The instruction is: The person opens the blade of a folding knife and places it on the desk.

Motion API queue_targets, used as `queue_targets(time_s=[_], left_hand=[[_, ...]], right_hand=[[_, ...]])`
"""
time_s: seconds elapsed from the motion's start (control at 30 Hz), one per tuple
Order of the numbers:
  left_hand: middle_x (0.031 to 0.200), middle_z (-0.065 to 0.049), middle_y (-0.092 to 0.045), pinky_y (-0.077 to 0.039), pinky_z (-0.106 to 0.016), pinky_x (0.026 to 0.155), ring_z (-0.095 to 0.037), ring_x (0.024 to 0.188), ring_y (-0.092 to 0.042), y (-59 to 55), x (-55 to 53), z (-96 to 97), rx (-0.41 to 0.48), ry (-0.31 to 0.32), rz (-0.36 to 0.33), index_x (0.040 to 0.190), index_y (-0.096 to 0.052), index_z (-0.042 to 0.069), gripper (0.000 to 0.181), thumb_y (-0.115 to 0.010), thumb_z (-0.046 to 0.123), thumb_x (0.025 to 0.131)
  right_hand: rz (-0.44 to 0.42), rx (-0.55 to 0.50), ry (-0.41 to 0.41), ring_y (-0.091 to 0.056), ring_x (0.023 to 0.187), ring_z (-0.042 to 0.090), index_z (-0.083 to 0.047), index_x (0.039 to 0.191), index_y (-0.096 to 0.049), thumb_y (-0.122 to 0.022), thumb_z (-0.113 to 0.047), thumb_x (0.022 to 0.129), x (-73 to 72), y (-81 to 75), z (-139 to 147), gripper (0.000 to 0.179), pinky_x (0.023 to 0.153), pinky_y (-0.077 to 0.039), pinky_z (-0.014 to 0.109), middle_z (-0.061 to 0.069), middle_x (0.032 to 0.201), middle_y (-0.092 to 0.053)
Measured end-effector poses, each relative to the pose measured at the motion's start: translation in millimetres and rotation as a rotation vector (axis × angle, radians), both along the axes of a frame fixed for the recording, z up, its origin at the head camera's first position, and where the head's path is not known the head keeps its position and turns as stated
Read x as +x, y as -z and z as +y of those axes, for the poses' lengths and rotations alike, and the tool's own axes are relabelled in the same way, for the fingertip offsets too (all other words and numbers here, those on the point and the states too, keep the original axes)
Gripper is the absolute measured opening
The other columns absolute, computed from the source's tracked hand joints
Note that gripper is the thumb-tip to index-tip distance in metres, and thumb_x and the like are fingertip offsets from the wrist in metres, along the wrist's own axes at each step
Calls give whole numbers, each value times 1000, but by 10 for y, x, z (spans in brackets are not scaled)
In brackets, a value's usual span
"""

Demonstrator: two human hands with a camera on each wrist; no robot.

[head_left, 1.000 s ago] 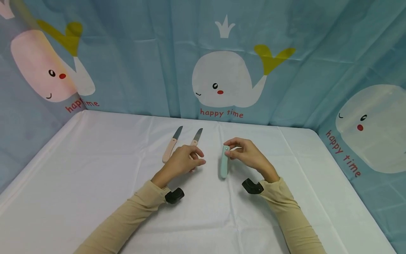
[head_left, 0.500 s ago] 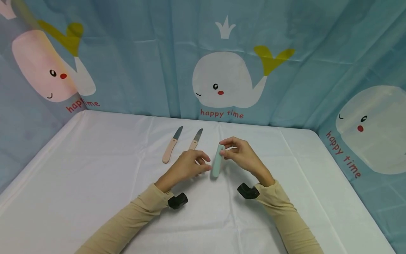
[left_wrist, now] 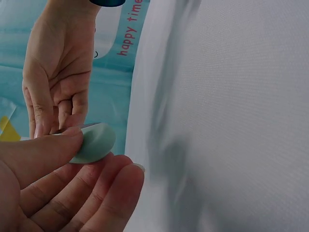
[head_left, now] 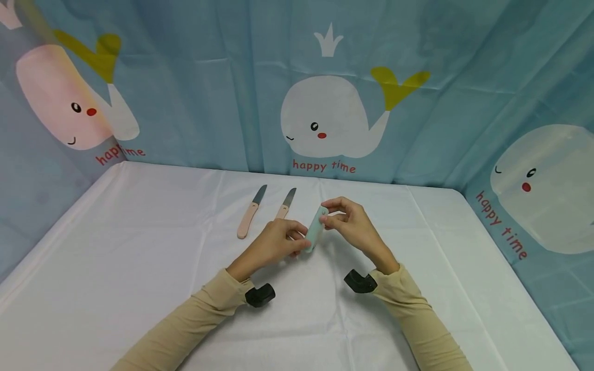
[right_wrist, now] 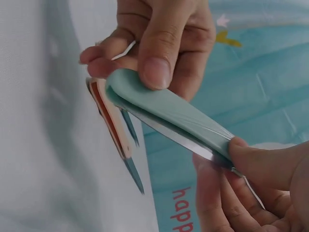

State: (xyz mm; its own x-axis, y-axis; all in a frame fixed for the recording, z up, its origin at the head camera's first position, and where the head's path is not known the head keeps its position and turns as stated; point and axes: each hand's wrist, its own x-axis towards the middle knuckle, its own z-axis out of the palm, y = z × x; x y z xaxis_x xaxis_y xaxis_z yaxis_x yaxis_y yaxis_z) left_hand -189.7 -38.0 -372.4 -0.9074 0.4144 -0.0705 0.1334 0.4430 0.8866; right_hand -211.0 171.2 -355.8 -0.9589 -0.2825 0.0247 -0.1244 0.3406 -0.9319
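Note:
A mint-green folding knife (head_left: pixel 315 229) is held above the white table between both hands, its blade folded into the handle slot. My right hand (head_left: pixel 355 229) pinches the upper, pivot end between thumb and fingers. At the lower, rounded end, my left hand (head_left: pixel 274 242) pinches the handle (right_wrist: pixel 159 111); the left wrist view shows that thumb on top with fingers beneath. Two unfolded knives with pale pink handles lie beyond the left hand: one pink knife (head_left: pixel 248 220) in full sight, the other pink knife (head_left: pixel 282 212) with its lower handle hidden behind that hand.
White cloth (head_left: pixel 139 247) covers the table. A blue curtain (head_left: pixel 185 103) printed with whales stands along the back and both sides. Black wrist cameras (head_left: pixel 260 295) are worn at the beige sleeves.
The green knife has moved left and tilted, its lower end swinging toward the left hand. My left hand has moved right and now pinches that end. The pink knives have stayed put.

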Motion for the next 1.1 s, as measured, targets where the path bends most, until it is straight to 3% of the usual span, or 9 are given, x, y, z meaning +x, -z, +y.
queue_targets(time_s=[0.43,0.63,0.73,0.93,1.1], left_hand=[[90,-12,-76,-60,-32,70,-23,76,-74,15,-20,-14,86,-20,-62,111,-68,-1,23,-70,11,91],[88,-11,-76,-60,-32,69,-24,75,-74,9,-19,-14,79,-37,-45,112,-69,1,25,-71,13,91],[88,-12,-77,-60,-34,69,-25,74,-74,-9,-15,-18,78,-49,-34,113,-68,0,25,-72,12,91],[87,-12,-77,-60,-37,69,-19,70,-73,-46,-23,-26,76,-95,-17,113,-68,0,27,-73,11,89],[86,-11,-77,-58,-36,68,-14,67,-71,-60,-29,-31,68,-116,3,112,-69,1,26,-73,12,89]], right_hand=[[26,-67,17,-71,82,8,-1,127,-59,-66,-11,96,16,15,-24,34,84,-58,28,18,118,-62],[32,-90,28,-71,81,6,-1,127,-59,-66,-11,95,8,31,-28,34,84,-58,28,19,118,-62],[25,-93,30,-73,85,12,-2,128,-59,-67,-14,96,-4,45,-25,36,85,-58,28,18,118,-62],[9,-96,25,-71,98,39,-1,129,-58,-66,-15,96,-12,40,-24,37,84,-59,28,19,113,-65],[-11,-97,-7,-74,89,20,3,128,-57,-65,-13,96,-15,39,-16,36,83,-59,31,22,111,-68]])
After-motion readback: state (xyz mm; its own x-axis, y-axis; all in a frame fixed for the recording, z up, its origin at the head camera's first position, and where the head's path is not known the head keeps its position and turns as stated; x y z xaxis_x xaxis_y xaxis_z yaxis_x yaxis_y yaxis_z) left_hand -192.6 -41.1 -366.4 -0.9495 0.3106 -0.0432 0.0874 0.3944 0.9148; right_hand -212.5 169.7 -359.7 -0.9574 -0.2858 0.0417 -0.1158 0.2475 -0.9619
